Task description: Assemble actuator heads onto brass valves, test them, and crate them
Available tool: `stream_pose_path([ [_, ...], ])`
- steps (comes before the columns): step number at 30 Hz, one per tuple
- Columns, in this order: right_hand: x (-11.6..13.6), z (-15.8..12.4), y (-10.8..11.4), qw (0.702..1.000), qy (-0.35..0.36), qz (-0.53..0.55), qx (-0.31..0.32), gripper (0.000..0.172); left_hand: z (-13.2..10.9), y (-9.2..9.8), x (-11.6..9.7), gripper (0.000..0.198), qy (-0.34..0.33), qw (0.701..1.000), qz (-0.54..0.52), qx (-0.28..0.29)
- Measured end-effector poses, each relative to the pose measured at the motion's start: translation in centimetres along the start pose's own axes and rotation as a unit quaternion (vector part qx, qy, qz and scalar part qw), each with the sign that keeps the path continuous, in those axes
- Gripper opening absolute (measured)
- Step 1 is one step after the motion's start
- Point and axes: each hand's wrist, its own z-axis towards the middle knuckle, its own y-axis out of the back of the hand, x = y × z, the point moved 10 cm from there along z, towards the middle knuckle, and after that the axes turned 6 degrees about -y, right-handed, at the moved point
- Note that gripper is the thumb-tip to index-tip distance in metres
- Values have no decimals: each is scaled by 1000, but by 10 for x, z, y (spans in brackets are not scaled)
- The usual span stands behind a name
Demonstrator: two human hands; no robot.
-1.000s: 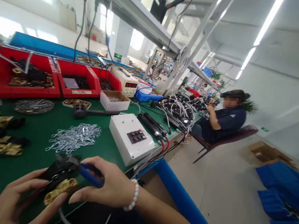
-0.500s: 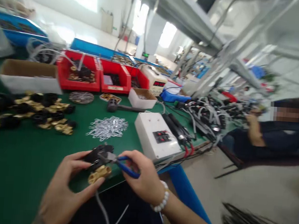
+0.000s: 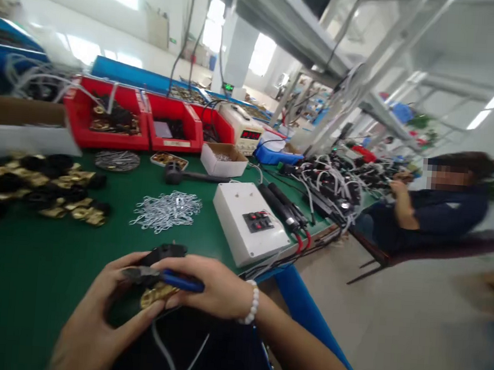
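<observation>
My left hand (image 3: 103, 310) grips a brass valve fitting (image 3: 153, 296) joined to a black housing (image 3: 168, 251), above the near edge of the bench. A pale cable (image 3: 165, 351) hangs down below it. Closed round the blue handles of a pair of pliers (image 3: 181, 281) is my right hand (image 3: 214, 290). The metal jaws point left and lie across the black housing, close to my left fingers; whether they grip anything I cannot tell. My right fingertips are by the brass part and partly cover it. A pile of bent wire clips (image 3: 167, 210) lies just beyond.
Brass-and-black fittings (image 3: 56, 186) are heaped at left. Red bins (image 3: 106, 136) and a small white box (image 3: 223, 163) line the back. A white switch box (image 3: 248, 224) stands at right, near black cylinders (image 3: 279, 204). Another person (image 3: 435, 209) sits further right.
The pliers have moved left, and their jaws now lie across the housing near my left fingers. My right hand has come closer to the left, and the view has shifted slightly right.
</observation>
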Motion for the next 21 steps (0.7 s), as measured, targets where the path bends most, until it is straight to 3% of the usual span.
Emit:
stream_pose_path([
  [3,-8,1,1,999,2,34,-4,48,1,9,-18,38,-23,999,-21,-22],
  [7,-7,4,4,998,11,58,-13,43,3,3,-28,28,-30,997,-60,-36],
  [11,3,-2,16,999,-15,4,-34,38,0,5,-35,27,-47,995,-58,-61],
  [13,9,-10,37,992,-33,-32,-117,29,-2,10,-38,28,-62,993,-40,-89],
  [15,14,-24,63,968,-45,-70,-239,19,-2,13,-41,29,-73,991,-18,-112],
  [17,19,-35,74,942,-42,-128,-308,16,-1,13,-43,29,-78,990,-2,-117],
  [18,21,-35,72,938,-36,-167,-301,17,0,13,-44,30,-81,990,2,-117],
  [21,22,-25,51,941,-24,-275,-196,21,0,14,-44,30,-84,989,2,-121],
])
